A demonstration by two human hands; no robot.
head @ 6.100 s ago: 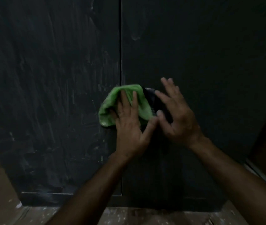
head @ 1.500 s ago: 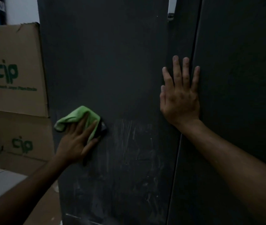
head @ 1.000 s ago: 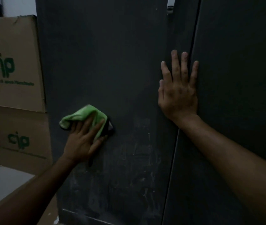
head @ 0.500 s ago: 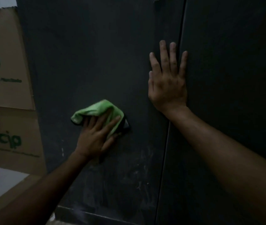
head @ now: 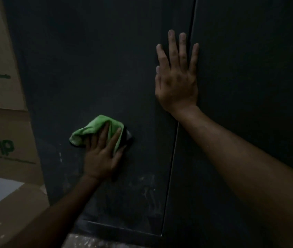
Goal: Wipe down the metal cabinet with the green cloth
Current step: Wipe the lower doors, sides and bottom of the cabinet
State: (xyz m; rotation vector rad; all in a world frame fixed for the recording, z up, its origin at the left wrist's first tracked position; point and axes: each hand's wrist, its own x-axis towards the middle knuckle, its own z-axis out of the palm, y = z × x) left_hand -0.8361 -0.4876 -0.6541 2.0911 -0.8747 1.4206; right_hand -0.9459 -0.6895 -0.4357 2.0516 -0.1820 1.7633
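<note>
Green cloth point(head: 95, 130), left hand point(head: 102, 154) pressing, cabinet point(head: 88, 68)

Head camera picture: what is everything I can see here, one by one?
dark grey metal cabinet: one, two doors, fills the middle and right; pale smears low on the left door.
crumpled green cloth: one, pressed against the left door.
brown cardboard boxes: at least three, green print on two, stacked left of the cabinet.
speckled floor: strip at the bottom edge.
left hand: fingers straight, pressing the cloth.
right hand: flat on the cabinet beside the door seam.
</note>
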